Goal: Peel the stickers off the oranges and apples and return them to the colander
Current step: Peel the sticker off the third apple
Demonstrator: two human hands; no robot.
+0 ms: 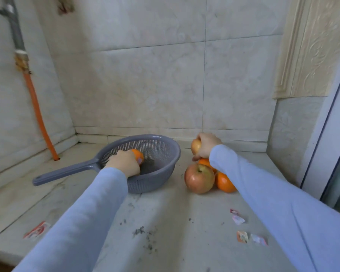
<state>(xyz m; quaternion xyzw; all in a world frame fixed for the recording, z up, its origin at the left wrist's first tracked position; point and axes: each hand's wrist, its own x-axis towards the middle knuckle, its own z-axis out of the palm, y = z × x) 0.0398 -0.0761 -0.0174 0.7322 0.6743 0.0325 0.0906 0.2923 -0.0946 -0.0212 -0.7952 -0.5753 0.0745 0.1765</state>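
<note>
A grey plastic colander (pixel 163 146) with a long handle sits on the marble counter, left of centre. My left hand (pixel 124 162) reaches inside it and is closed over an orange (pixel 138 155) that carries a small sticker. To the right, my right hand (pixel 205 146) grips a yellowish-red apple (pixel 196 146) at the back of a fruit pile. In front of it lie a large red apple (pixel 199 178) and two oranges (pixel 225 183), one of them (pixel 205 162) partly hidden under my wrist.
Several peeled stickers (pixel 238 219) lie on the counter at the front right, and a red one (pixel 36 230) at the front left. Dark crumbs (pixel 143 234) dot the middle. An orange hose (pixel 38 116) runs down the left wall. A white door frame (pixel 326 134) stands at the right.
</note>
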